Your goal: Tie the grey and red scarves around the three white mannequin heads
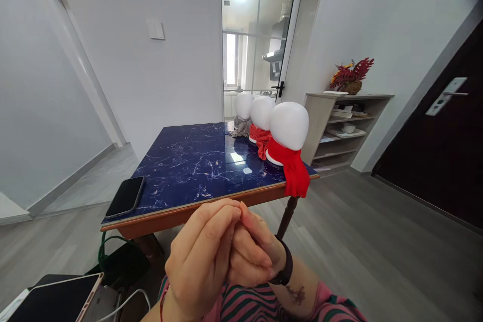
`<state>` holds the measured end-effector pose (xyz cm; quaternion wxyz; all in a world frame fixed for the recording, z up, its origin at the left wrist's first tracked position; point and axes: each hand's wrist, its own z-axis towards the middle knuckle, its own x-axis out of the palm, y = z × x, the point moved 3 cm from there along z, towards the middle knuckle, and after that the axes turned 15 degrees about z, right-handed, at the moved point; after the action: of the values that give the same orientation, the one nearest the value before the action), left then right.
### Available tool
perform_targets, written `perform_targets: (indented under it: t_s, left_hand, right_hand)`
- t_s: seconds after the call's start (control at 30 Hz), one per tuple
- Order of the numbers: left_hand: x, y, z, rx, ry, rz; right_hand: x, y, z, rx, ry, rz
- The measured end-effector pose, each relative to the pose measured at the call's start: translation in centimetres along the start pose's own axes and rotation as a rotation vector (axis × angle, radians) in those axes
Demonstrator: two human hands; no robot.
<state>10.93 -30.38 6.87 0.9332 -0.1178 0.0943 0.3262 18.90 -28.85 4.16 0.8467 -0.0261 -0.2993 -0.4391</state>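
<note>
My left hand (pixel 204 251) and my right hand (pixel 252 255) are clasped together in front of the table's near edge. The fingers of both are bent and pressed against each other, and the space between the palms is hidden. Beyond them stands the dark blue marble-patterned table (pixel 181 161). At its right side, three smooth white rounded forms are lined up front to back. The nearest white form (pixel 290 125) has a bright red cloth (pixel 296 171) round its base, hanging over the edge. A coral-red cloth (pixel 260 138) wraps the middle form (pixel 261 112), and a grey cloth (pixel 241 127) the farthest (pixel 243 105).
A phone (pixel 126 196) lies at the table's near left corner. Lower left are a tablet-like device (pixel 56 299), a white cable (pixel 130 299) and a dark green bag (pixel 124 259). Low shelves (pixel 349 133) with a red-leaf plant (pixel 350 78) stand right, by a dark door (pixel 433 146).
</note>
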Motion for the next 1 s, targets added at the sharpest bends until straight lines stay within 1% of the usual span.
perform_targets:
  t_s: [0.07,0.17,0.23,0.3,0.37,0.43,0.57,0.67,0.8,1.0]
  left_hand:
    - [0.1,0.0,0.1,-0.034,-0.004,-0.044]
    - [0.3,-0.1,0.1,-0.056,0.04,-0.118]
    - [0.3,-0.1,0.0,-0.072,0.049,-0.162]
    - [0.2,-0.1,-0.1,-0.075,0.031,-0.172]
    - [0.2,-0.2,-0.2,-0.063,0.017,-0.162]
    - [0.1,-0.2,-0.3,-0.057,0.023,-0.146]
    - [0.2,0.1,-0.2,-0.051,0.049,-0.099]
    - [0.5,0.3,0.0,-0.022,0.073,-0.062]
    - [1.2,0.6,0.3,-0.012,0.104,-0.088]
    - [2.3,1.2,0.7,-0.072,0.146,-0.145]
  right_hand:
    - [0.1,0.0,0.0,0.019,0.021,-0.008]
    - [0.1,0.1,-0.1,0.042,0.071,-0.01]
    - [0.1,0.2,0.0,0.051,0.11,-0.01]
    - [0.1,0.2,0.0,0.056,0.136,-0.016]
    - [0.1,0.3,-0.1,0.062,0.126,-0.034]
    - [0.0,0.5,-0.2,0.06,0.071,-0.077]
    - [-0.5,1.2,-0.7,0.045,-0.098,-0.23]
    - [-0.9,1.7,-1.0,0.031,-0.206,-0.285]
    - [-1.0,2.2,-1.2,0.009,-0.267,-0.296]
    - [-1.7,2.8,-1.2,0.006,-0.327,-0.226]
